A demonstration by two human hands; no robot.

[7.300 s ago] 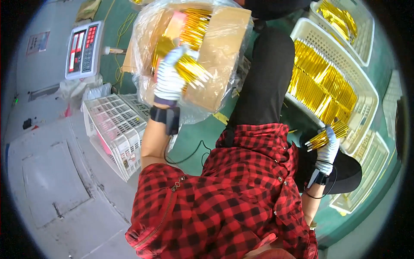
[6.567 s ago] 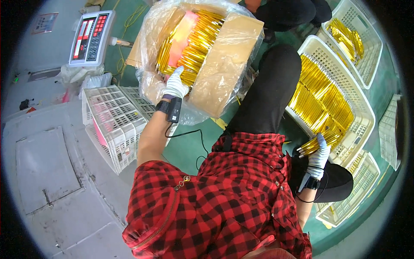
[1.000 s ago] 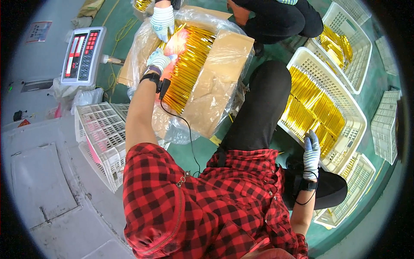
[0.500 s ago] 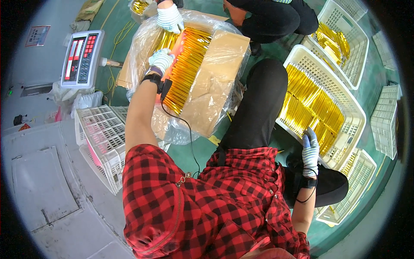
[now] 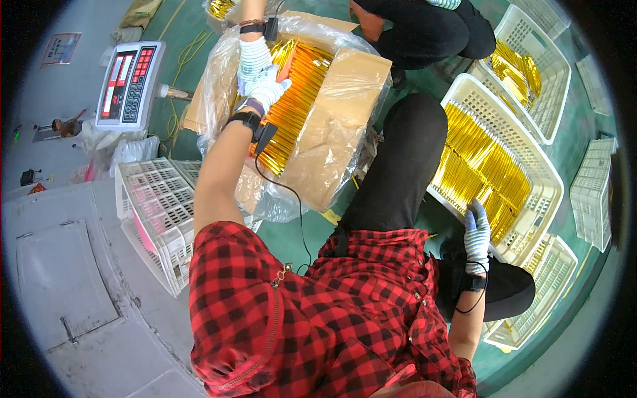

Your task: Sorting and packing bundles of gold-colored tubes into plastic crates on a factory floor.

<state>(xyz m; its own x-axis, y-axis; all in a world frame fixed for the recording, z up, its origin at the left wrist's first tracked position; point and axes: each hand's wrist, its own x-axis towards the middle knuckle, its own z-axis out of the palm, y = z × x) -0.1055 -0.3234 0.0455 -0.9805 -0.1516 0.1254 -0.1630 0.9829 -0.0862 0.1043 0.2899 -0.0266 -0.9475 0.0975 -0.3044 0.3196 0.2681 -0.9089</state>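
My left hand [image 5: 267, 91], in a striped white glove, is over the left part of an open carton [image 5: 342, 113] lined with clear plastic. Its fingers look stretched, the thumb pointing right. In the carton lie rows of slim, shiny gold sticks [image 5: 298, 99] and a strip of orange sheet [image 5: 285, 71]. Another person's gloved hand [image 5: 252, 58] reaches in from the far side, close against mine. My right hand [image 5: 476, 235], also gloved, rests at the near rim of a white plastic basket [image 5: 547, 189], fingers extended beside the gold sticks [image 5: 488, 162] inside.
A second white basket [image 5: 554, 99] with gold pieces stands behind, and another [image 5: 551, 285] lies near my right knee. On the left are stacked white crates [image 5: 156, 212] and a scale display [image 5: 128, 86] on a post. The other person's dark-trousered knee [image 5: 438, 30] is at the far side.
The other person's hand has come further into the carton, down beside mine. My left hand has shifted slightly right, its thumb now out. My right hand stays at the basket.
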